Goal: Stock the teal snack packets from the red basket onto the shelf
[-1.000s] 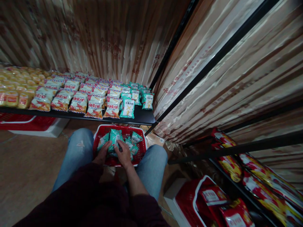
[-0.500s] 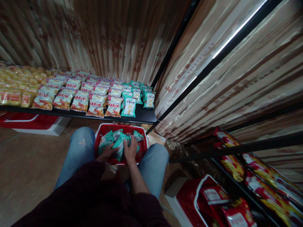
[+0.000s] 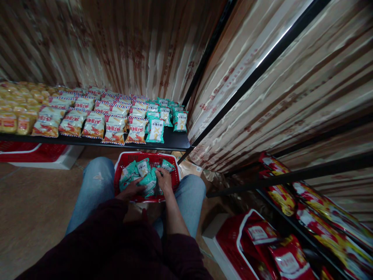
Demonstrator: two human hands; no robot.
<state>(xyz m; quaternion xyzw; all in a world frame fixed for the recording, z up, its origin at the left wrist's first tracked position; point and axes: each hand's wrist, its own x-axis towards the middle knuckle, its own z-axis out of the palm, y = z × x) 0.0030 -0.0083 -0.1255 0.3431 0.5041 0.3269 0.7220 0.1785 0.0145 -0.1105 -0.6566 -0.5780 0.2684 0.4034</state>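
Between my knees stands a red basket (image 3: 176,171) with several teal snack bags (image 3: 143,167) in it. My left hand (image 3: 133,189) reaches over the basket's left side, its fingers closed against a teal bag near the middle. On the right, my right hand (image 3: 164,179) is bent over the bags, fingers curled at the edge of a teal one. More teal bags (image 3: 155,130) stand at the right end of the black shelf (image 3: 175,140), just beyond the basket.
White and orange snack bags (image 3: 114,128) and yellow packs (image 3: 23,122) fill the shelf leftwards. Red baskets lie under the shelf (image 3: 49,152) and at lower right (image 3: 230,237). A black frame bar (image 3: 262,181) crosses near red and yellow bags (image 3: 279,194).
My right hand has shifted slightly right across the bags, and a bag's printed front now shows between my hands. The whole view has moved a little.
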